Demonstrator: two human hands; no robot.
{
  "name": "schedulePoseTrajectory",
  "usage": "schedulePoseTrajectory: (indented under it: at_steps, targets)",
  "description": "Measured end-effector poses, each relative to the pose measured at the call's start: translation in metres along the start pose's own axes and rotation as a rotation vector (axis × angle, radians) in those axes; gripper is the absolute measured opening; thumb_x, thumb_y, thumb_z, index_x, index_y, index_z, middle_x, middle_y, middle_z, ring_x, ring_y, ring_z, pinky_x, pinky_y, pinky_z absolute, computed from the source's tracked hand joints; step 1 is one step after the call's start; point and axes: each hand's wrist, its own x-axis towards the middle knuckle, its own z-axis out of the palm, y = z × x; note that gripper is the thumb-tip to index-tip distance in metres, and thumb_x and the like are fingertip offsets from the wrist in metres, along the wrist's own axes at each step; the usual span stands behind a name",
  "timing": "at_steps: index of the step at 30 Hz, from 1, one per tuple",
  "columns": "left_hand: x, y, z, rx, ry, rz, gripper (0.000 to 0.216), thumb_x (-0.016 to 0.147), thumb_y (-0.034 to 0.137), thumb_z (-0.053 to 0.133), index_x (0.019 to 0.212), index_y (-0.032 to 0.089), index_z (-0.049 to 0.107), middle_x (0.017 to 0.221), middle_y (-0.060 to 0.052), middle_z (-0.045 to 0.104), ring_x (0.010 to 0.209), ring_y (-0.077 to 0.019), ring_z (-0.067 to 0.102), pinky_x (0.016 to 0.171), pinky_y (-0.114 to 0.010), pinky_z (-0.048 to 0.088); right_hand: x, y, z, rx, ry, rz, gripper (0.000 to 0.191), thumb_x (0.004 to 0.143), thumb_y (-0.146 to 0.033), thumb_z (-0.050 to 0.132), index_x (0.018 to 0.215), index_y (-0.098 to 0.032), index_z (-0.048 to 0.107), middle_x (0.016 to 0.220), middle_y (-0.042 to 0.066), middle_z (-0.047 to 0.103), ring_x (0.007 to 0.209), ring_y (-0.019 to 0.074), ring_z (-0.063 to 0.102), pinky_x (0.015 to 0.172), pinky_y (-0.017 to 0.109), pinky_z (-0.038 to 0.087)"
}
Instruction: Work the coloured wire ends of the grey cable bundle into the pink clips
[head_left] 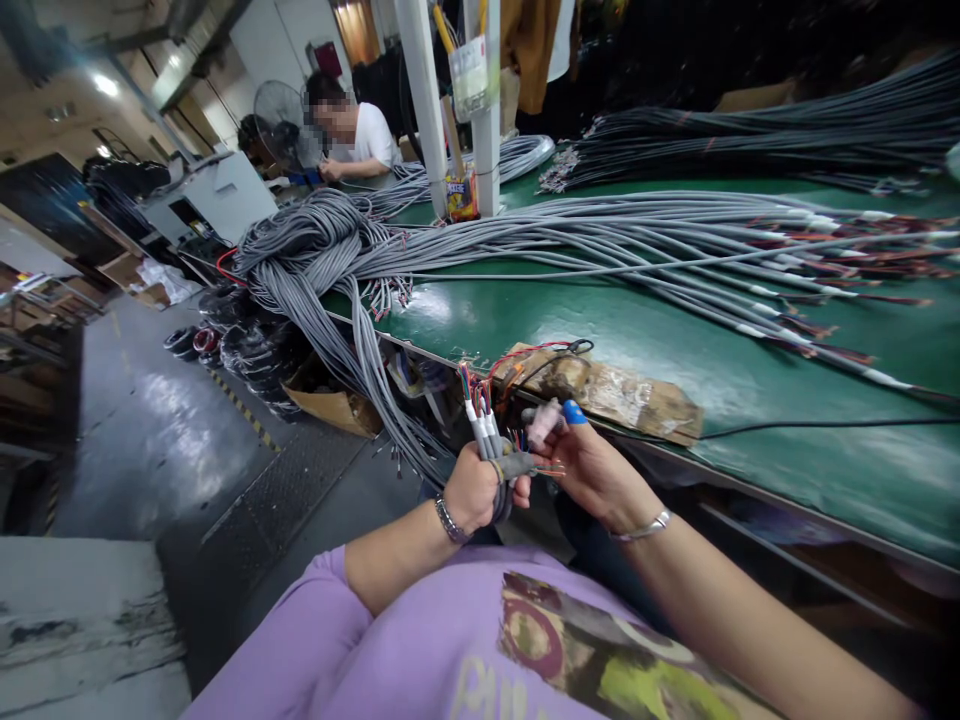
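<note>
Step in hand read as sorting the stripped ends of a cable bundle (486, 430); to do it well, best guess was to keep the bundle pinned low in the fist so the ends stayed fanned, and pick one conductor at a time without bending the bared tips. Left hand (474, 490) was closed tight in a fist around the grey cables, their white-sleeved ends with red and blue wires sticking up toward 12 o'clock. Right hand (585, 465) sat at 3 o'clock of the left, touching it, partly closed: thumb and fingers pinched at the wire ends just beside the fist, other fingers loosely curled. A blue finger cot (574, 412) covered one fingertip, a pale one covered another; exactly which wire was pinched could not be told. Bundle was held in the air in front of the torso, off the near edge of the green surface (675, 330). At 12 o'clock from the hands a taped cardboard piece (607, 395) lay on that edge with red and black leads. Long grey cable runs (600, 235) lay across the surface beyond. Another person (352, 135) sat at the far end, around 11 o'clock.
</note>
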Motion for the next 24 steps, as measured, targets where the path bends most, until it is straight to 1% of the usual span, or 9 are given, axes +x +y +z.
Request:
schedulePoseTrajectory:
  at_steps: [3,6,9,14,17,19,22,23,24]
  targets:
    - [-0.005,0.0,-0.003,-0.008,-0.023,0.014,0.044,0.052,0.046,0.082,0.058,0.015,0.052,0.043,0.001,0.054,0.034,-0.0092,0.046,0.036,-0.022,0.04,-0.004,-0.004,0.002,-0.027,-0.037,0.047,0.04,0.071,-0.061,0.071,0.076,-0.021,0.069,0.07,0.001,0.066,0.057,0.0125,0.057,0.052,0.024,0.051]
    - [-0.008,0.002,-0.008,-0.008,-0.069,0.016,0.044,0.052,0.046,0.082,0.057,0.015,0.051,0.042,0.001,0.054,0.033,-0.0099,0.047,0.036,-0.023,0.04,-0.004,-0.006,0.0,-0.069,-0.039,0.022,0.032,0.071,-0.052,0.075,0.079,-0.021,0.069,0.071,0.001,0.066,0.06,0.0122,0.059,0.056,0.023,0.053]
    - [-0.005,0.005,-0.014,0.0,-0.133,-0.027,0.045,0.052,0.045,0.082,0.058,0.016,0.049,0.042,0.001,0.054,0.032,-0.0106,0.047,0.036,-0.023,0.04,-0.003,-0.004,-0.005,-0.099,-0.039,-0.024,0.027,0.07,-0.044,0.079,0.08,-0.02,0.069,0.07,0.0,0.065,0.06,0.0109,0.059,0.058,0.022,0.055]
    - [0.005,0.01,-0.016,-0.028,-0.231,-0.103,0.047,0.048,0.046,0.084,0.061,0.016,0.049,0.041,0.001,0.053,0.032,-0.011,0.047,0.035,-0.023,0.041,-0.003,-0.003,-0.006,-0.104,0.005,-0.017,0.03,0.072,-0.048,0.075,0.079,-0.02,0.067,0.07,-0.001,0.064,0.057,0.0105,0.057,0.054,0.022,0.055]
    - [0.01,0.011,-0.013,-0.031,-0.264,-0.116,0.046,0.049,0.045,0.084,0.061,0.015,0.051,0.041,0.0,0.054,0.032,-0.011,0.047,0.034,-0.022,0.04,-0.004,-0.003,-0.003,-0.15,0.028,-0.03,0.034,0.067,-0.05,0.079,0.076,-0.02,0.064,0.068,-0.001,0.063,0.056,0.0109,0.056,0.051,0.022,0.053]
    - [0.011,0.011,-0.011,-0.027,-0.282,-0.115,0.045,0.049,0.045,0.083,0.061,0.015,0.051,0.041,0.0,0.053,0.032,-0.0108,0.047,0.034,-0.022,0.039,-0.004,0.0,-0.002,-0.195,0.047,-0.102,0.037,0.065,-0.052,0.079,0.072,-0.02,0.062,0.064,-0.002,0.06,0.054,0.0109,0.053,0.05,0.023,0.051]
    - [0.012,0.011,-0.009,-0.022,-0.281,-0.104,0.046,0.049,0.046,0.083,0.059,0.016,0.05,0.041,0.001,0.052,0.032,-0.0103,0.046,0.035,-0.022,0.039,-0.005,0.006,-0.003,-0.259,0.135,-0.293,0.041,0.067,-0.06,0.074,0.068,-0.021,0.061,0.06,-0.002,0.056,0.052,0.0104,0.049,0.05,0.022,0.048]
    - [0.013,0.011,-0.009,-0.02,-0.278,-0.104,0.046,0.049,0.046,0.083,0.059,0.016,0.05,0.04,0.001,0.052,0.032,-0.0102,0.046,0.035,-0.022,0.039,-0.005,0.008,-0.003,-0.276,0.152,-0.335,0.042,0.069,-0.062,0.072,0.069,-0.021,0.062,0.06,-0.002,0.056,0.052,0.0106,0.048,0.051,0.022,0.047]
    - [0.013,0.011,-0.009,-0.017,-0.275,-0.108,0.046,0.049,0.047,0.083,0.06,0.015,0.051,0.04,0.001,0.052,0.032,-0.0101,0.046,0.035,-0.022,0.039,-0.004,0.01,-0.004,-0.289,0.145,-0.345,0.043,0.07,-0.063,0.07,0.07,-0.021,0.063,0.061,-0.001,0.056,0.052,0.011,0.048,0.051,0.023,0.047]
